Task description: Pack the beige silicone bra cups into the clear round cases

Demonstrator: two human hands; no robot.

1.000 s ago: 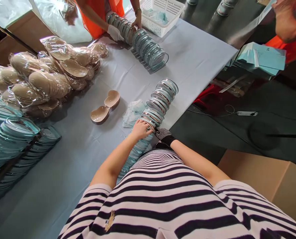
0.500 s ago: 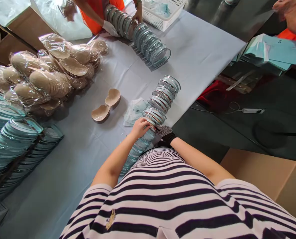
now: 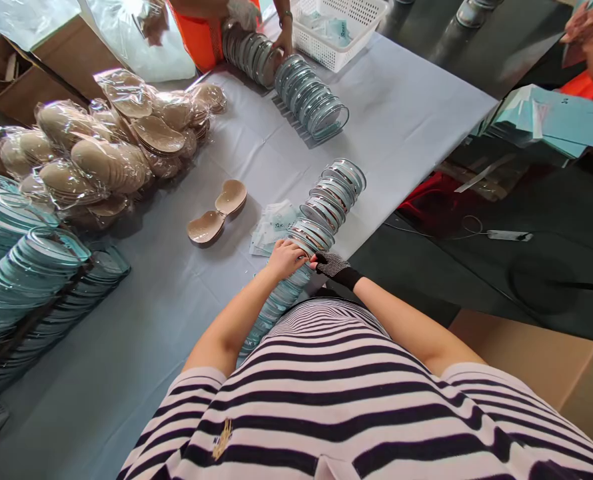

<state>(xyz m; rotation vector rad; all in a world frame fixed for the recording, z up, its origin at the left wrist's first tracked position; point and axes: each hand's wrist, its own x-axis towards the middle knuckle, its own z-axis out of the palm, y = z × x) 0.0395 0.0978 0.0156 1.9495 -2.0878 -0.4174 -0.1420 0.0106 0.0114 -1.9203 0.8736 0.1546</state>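
A long row of clear plastic cases (image 3: 321,207) with rounded ends leans across the table towards my body. Tan shows inside some of the far cases, while the nearer cases (image 3: 276,303) look pale blue. My bare left hand (image 3: 287,259) is closed over the top edge of one case in the middle of the row. My right hand (image 3: 330,265), in a dotted black fingerless glove, pinches the same spot from the right, its fingertips meeting the left ones. Left of the row lie small printed packets (image 3: 272,227) and a joined pair of tan bra cups (image 3: 218,212).
Bagged tan cups (image 3: 111,153) are heaped at the left, beside stacked pale-blue cases (image 3: 31,287). Across the table (image 3: 401,100), a co-worker's hand (image 3: 284,37) touches another row of cases (image 3: 311,100) near a white basket (image 3: 334,57). A cardboard box (image 3: 521,360) stands at right.
The view has shifted slightly. My fingers have drawn closer together at the same case. The co-worker's gloved hand has lifted along the far row.
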